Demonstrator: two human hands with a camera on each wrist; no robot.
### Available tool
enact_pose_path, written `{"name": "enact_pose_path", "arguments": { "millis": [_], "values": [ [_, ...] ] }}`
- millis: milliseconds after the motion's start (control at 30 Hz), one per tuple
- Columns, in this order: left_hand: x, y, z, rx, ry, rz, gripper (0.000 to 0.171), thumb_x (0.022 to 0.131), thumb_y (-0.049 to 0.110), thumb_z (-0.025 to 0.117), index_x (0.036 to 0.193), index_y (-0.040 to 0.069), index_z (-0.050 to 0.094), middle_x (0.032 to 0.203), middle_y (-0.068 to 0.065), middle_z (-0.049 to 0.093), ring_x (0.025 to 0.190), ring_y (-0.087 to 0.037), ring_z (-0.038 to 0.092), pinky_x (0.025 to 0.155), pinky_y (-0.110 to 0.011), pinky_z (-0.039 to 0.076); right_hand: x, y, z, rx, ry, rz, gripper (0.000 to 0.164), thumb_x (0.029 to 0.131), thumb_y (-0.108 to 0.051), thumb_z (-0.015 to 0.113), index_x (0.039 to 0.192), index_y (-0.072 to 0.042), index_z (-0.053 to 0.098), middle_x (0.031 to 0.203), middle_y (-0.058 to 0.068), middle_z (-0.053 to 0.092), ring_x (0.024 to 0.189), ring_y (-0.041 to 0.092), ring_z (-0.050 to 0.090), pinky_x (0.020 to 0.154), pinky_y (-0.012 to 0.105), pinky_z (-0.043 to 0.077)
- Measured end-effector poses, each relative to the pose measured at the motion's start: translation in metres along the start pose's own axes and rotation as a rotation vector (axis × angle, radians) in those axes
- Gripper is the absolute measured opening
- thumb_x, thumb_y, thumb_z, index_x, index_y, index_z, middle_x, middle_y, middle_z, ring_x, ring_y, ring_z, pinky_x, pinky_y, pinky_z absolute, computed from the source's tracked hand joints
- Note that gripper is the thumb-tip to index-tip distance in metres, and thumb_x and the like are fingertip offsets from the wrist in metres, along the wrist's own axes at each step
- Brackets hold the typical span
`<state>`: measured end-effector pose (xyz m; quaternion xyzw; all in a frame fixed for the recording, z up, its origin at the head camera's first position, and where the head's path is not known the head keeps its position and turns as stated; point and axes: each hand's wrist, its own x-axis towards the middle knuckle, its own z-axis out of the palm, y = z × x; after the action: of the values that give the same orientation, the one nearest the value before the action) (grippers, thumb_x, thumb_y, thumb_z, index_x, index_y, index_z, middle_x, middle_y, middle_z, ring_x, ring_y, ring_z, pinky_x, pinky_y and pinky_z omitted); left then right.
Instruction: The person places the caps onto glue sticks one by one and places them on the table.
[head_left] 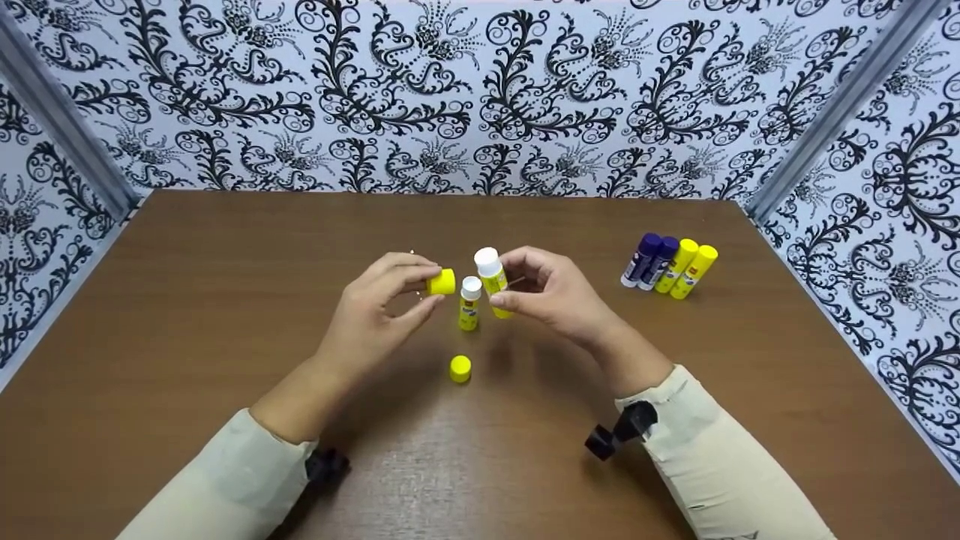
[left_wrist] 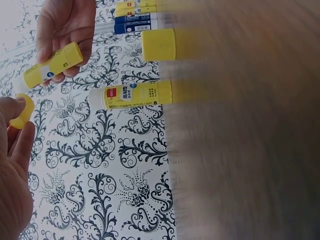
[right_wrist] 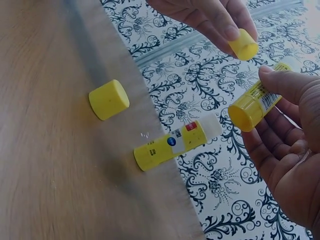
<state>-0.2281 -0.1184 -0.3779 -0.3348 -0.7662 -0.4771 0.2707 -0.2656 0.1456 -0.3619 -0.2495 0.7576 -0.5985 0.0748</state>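
Note:
Between thumb and fingers my left hand [head_left: 373,307] pinches a yellow cap [head_left: 441,282], held sideways above the table. My right hand [head_left: 559,296] grips an uncapped yellow glue stick [right_wrist: 256,104], its white top tilted up and toward the left hand. Cap and glue stick are apart, with a small gap between them. A second uncapped glue stick [head_left: 469,304] stands upright on the table between the two hands, its white top showing. In front of it, another yellow cap [head_left: 460,369] rests on the tabletop.
At the right of the brown table [head_left: 300,225], two purple glue sticks [head_left: 641,261] and two capped yellow ones [head_left: 694,271] stand in a row. Patterned white panels [head_left: 480,97] rise behind the table and along its sides. A black wrist mount [head_left: 622,431] hangs at the right sleeve.

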Motion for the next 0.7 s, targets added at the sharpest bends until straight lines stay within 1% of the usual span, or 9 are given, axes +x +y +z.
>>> {"name": "enact_pose_path", "arguments": {
  "millis": [167, 433, 600, 700],
  "values": [
    [0.0001, 0.0004, -0.0003, 0.0, -0.005, -0.002, 0.034, 0.085, 0.0, 0.083, 0.118, -0.002, 0.073, 0.118, -0.013, 0.07, 0.109, -0.023, 0.068, 0.094, -0.021, 0.06, -0.0004, -0.0003, 0.0036, -0.02, -0.021, 0.003, 0.037, 0.089, -0.008, 0.082, 0.122, -0.002, 0.068, 0.115, 0.012, 0.073, 0.104, 0.029, 0.071, 0.087, 0.031, 0.064],
    [0.0009, 0.001, 0.0002, -0.01, -0.007, -0.004, 0.034, 0.085, 0.001, 0.083, 0.118, 0.0, 0.074, 0.117, -0.011, 0.071, 0.106, -0.021, 0.069, 0.093, -0.022, 0.061, -0.0008, -0.0005, 0.0066, -0.042, -0.052, -0.004, 0.034, 0.089, -0.008, 0.081, 0.12, -0.003, 0.069, 0.114, 0.012, 0.071, 0.1, 0.026, 0.069, 0.083, 0.028, 0.064],
    [0.0003, 0.0011, 0.0017, -0.019, -0.005, 0.001, 0.033, 0.086, 0.002, 0.083, 0.118, 0.0, 0.074, 0.118, -0.011, 0.071, 0.106, -0.022, 0.07, 0.092, -0.027, 0.063, -0.0016, 0.0004, 0.008, -0.088, -0.074, -0.014, 0.033, 0.089, -0.009, 0.082, 0.12, -0.005, 0.07, 0.113, 0.011, 0.07, 0.097, 0.027, 0.068, 0.081, 0.026, 0.062],
    [-0.0001, 0.0008, 0.0023, -0.033, 0.0, 0.003, 0.033, 0.085, 0.001, 0.082, 0.117, -0.001, 0.074, 0.117, -0.011, 0.071, 0.105, -0.022, 0.07, 0.091, -0.03, 0.063, -0.0009, 0.0016, 0.0086, -0.118, -0.09, -0.03, 0.033, 0.089, -0.01, 0.082, 0.12, -0.005, 0.07, 0.113, 0.01, 0.068, 0.098, 0.026, 0.067, 0.084, 0.028, 0.062]
  ]
}}
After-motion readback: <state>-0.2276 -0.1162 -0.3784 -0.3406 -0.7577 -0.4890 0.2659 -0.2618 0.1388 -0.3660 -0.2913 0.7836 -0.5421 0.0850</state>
